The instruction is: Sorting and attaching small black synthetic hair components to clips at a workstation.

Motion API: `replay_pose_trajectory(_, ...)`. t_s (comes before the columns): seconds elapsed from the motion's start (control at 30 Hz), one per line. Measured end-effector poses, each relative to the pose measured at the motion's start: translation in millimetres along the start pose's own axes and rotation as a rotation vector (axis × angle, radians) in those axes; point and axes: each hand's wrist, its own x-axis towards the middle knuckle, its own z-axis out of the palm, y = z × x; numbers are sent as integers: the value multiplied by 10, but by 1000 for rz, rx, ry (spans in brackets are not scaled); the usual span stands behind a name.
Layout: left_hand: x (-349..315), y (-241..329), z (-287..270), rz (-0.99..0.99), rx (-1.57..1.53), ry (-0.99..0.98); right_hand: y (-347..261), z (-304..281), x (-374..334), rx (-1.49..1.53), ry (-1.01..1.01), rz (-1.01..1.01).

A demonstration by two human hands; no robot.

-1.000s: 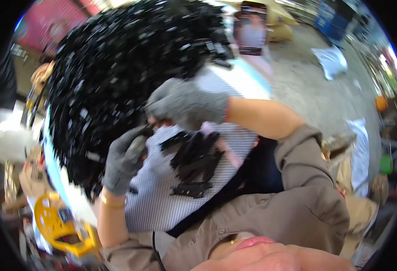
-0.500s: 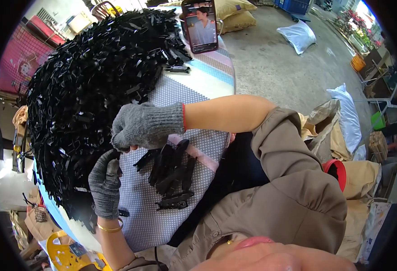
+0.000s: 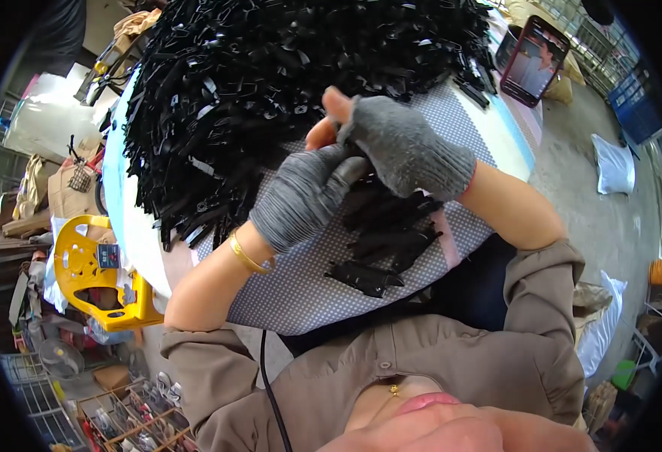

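Left hand (image 3: 301, 197) swung against right hand (image 3: 414, 147), cannot tell what fingers (image 3: 337, 104) grip, phone (image 3: 535, 62) lettering unreadable

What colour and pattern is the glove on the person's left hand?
Grey, with fine lighter and darker streaks; the left glove shows best in the head view.

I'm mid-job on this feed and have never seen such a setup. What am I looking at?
No machine here: you see a person's own left hand and right hand, in gray gloves. The view comes from a wide fisheye camera worn on the head, looking down, so straight edges bend. On the patterned table lie a large heap of black pieces and a smaller pile nearer the body; a phone stands at the far right. The hands meet; what they hold is hidden.
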Motion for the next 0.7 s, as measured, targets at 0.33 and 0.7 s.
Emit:
replay_pose_trajectory(0.33,15,58,17,178,192,75,59,-155,111,363,91,-262)
replay_pose_trajectory(0.7,86,-79,-205,68,289,102,147,-242,134,-1089,166,-164)
